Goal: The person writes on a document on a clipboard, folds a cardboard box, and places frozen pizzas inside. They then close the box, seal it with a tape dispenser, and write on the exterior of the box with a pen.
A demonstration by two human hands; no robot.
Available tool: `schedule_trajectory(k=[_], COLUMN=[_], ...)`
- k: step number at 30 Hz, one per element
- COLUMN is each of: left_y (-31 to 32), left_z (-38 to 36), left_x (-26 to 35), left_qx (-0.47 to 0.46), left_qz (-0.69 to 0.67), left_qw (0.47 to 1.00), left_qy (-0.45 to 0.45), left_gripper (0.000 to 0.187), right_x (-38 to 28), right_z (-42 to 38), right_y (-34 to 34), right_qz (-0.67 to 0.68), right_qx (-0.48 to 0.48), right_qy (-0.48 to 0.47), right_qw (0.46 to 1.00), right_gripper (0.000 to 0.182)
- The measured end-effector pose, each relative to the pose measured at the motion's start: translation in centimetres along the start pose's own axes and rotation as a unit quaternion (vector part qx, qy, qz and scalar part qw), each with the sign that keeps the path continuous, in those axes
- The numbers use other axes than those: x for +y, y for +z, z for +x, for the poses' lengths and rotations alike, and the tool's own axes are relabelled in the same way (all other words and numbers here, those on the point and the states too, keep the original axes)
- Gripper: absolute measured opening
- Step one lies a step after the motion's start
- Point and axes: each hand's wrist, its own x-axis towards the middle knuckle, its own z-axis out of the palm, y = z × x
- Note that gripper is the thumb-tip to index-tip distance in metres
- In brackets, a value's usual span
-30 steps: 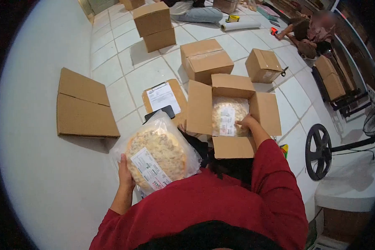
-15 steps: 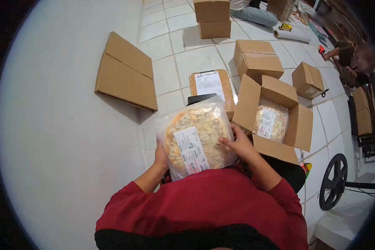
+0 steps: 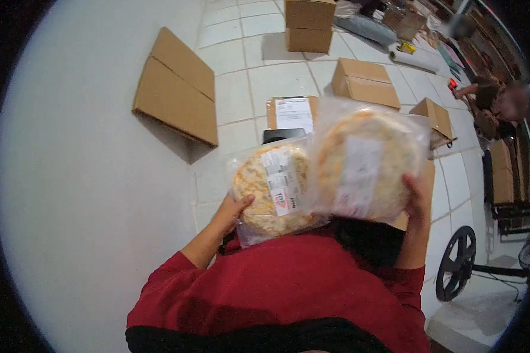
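My left hand (image 3: pixel 234 210) grips the left edge of a plastic-wrapped pizza (image 3: pixel 256 182) with a white label, thumb on top, held close to my lap. In my right hand (image 3: pixel 417 200) is a second wrapped pizza (image 3: pixel 335 170), slightly blurred, gripped by its right edge. That second pizza overlaps the right side of the first and covers most of the open cardboard box (image 3: pixel 429 182) behind it. Beyond the pizzas, a clipboard with a printed sheet (image 3: pixel 293 113) lies on a box, beside a black object (image 3: pixel 284 135).
A flattened cardboard box (image 3: pixel 179 88) leans against the wall (image 3: pixel 88 147) on the left. Closed boxes stand ahead, one (image 3: pixel 366 82) behind the pizzas and a stack (image 3: pixel 309 26) farther off. At right are a black wheel (image 3: pixel 456 263) and another person (image 3: pixel 500 106) holding something red.
My right hand has moved right with a wrapped pizza, so two pizzas now show side by side instead of one. The left hand still holds the other. The open box is now mostly covered.
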Motion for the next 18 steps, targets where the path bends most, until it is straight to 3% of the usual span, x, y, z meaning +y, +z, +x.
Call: schedule_trajectory(k=[2,3,6,7,11,12,14,16,18], left_y=[0.9,1.0,1.7,2.1,3.5,3.9,5.9,9.3,13.9], left_z=[0.1,0.2,0.3,0.3,-0.1,-0.3,-1.3,-3.0,-4.1], left_x=[0.9,0.7,1.1,1.7,4.4,4.7,5.3,6.4,8.6], left_qx=[-0.006,0.002,0.002,0.008,-0.004,-0.014,0.000,-0.025,-0.097], left_qz=[-0.035,-0.039,-0.021,-0.002,0.083,0.090,0.045,0.032,-0.041], left_qw=[0.999,0.999,0.998,0.996,0.992,0.992,0.989,0.984,0.986], left_qy=[-0.021,0.013,0.067,0.091,0.092,0.093,0.139,0.171,0.126], left_gripper=[0.051,0.050,0.050,0.051,0.055,0.055,0.054,0.053,0.052], right_x=[-3.3,-3.9,-2.6,-2.1,7.4,11.9,14.1,14.1,12.3], right_z=[0.4,1.0,3.4,3.6,8.2,9.9,10.1,7.0,5.8], right_y=[-3.9,-6.5,-13.6,-13.2,-16.4,-17.8,-17.3,-14.5,-14.9], right_qz=[-0.027,-0.030,-0.012,-0.043,-0.033,-0.189,-0.385,-0.517,-0.532], right_qx=[0.023,0.035,0.071,0.064,0.089,0.120,0.169,0.246,0.204], right_qy=[-0.064,-0.071,0.000,-0.014,0.199,0.104,0.058,0.074,0.113], right_qw=[0.997,0.996,0.997,0.997,0.975,0.969,0.906,0.817,0.814], right_gripper=[0.052,0.052,0.049,0.048,0.048,0.048,0.051,0.058,0.059])
